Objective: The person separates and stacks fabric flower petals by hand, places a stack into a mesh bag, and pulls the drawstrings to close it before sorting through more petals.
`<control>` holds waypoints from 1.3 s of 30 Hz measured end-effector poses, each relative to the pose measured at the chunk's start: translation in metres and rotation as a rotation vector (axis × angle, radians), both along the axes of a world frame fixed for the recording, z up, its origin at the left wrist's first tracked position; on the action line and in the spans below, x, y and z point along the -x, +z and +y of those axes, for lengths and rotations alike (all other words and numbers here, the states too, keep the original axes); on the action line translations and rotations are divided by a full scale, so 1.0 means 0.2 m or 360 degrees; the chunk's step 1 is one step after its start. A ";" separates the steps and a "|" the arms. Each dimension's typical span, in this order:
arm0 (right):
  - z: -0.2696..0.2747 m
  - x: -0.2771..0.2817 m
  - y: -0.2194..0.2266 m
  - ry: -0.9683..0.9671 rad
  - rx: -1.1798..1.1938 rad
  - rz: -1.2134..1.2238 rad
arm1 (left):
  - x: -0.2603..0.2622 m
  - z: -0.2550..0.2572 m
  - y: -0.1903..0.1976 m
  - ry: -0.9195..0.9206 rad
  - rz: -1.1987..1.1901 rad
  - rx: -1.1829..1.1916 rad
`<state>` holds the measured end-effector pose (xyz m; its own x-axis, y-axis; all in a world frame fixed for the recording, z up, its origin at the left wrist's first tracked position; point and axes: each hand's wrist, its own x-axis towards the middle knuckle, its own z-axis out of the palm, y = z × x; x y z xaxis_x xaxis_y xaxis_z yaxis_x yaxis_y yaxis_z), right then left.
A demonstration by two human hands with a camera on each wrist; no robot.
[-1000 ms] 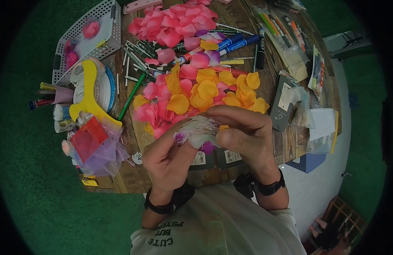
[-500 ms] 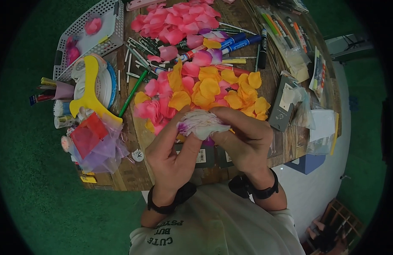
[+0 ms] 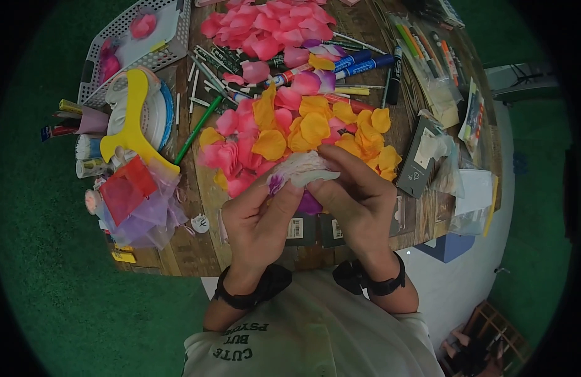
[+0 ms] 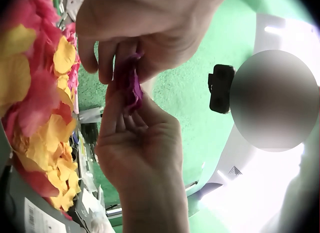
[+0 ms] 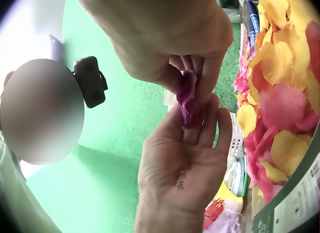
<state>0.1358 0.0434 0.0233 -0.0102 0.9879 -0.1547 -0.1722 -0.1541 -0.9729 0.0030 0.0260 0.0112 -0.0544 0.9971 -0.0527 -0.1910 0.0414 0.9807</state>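
A layered stack of thin white and purple petals (image 3: pixel 306 166) is held in front of the body, above the near side of the table. My left hand (image 3: pixel 256 226) pinches its left end between thumb and fingers. At its right end, my right hand (image 3: pixel 359 210) does the same, with the two thumbs close together along the near edge. From below, both wrist views show the purple side of the stack (image 4: pixel 134 90), folded between the fingertips. Pink and yellow artificial petals (image 3: pixel 312 125) lie heaped just beyond the hands.
A bigger pink petal pile (image 3: pixel 265 28) and scattered markers (image 3: pixel 366 66) lie farther back. On the left are a white perforated basket (image 3: pixel 177 38), a yellow Y-shaped piece (image 3: pixel 136 119) and mesh bags (image 3: pixel 146 213). A dark box (image 3: pixel 419 157) and pen packets (image 3: pixel 428 63) lie right.
The petal stack has tilted, showing less of its fanned layers and more purple underneath. Both hands have drawn slightly closer together, and the head view has shifted a little.
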 end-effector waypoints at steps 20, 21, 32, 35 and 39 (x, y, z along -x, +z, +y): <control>-0.05 0.06 -0.03 0.0139 0.0051 0.0096 | -0.05 0.06 0.01 0.0306 -0.1097 0.0550; -0.05 0.05 -0.04 0.0189 -0.0075 -0.0156 | -0.05 0.06 0.00 0.0311 -0.1057 0.0542; -0.06 0.04 -0.02 0.0361 -0.0522 -0.0462 | -0.05 0.03 0.06 0.0512 -0.0865 0.0515; -0.06 0.03 -0.01 0.0387 -0.0563 -0.0569 | -0.04 0.03 0.06 0.0472 -0.0859 0.0512; -0.06 0.03 -0.01 0.0390 -0.0595 -0.0609 | -0.04 0.04 0.06 0.0461 -0.0942 0.0534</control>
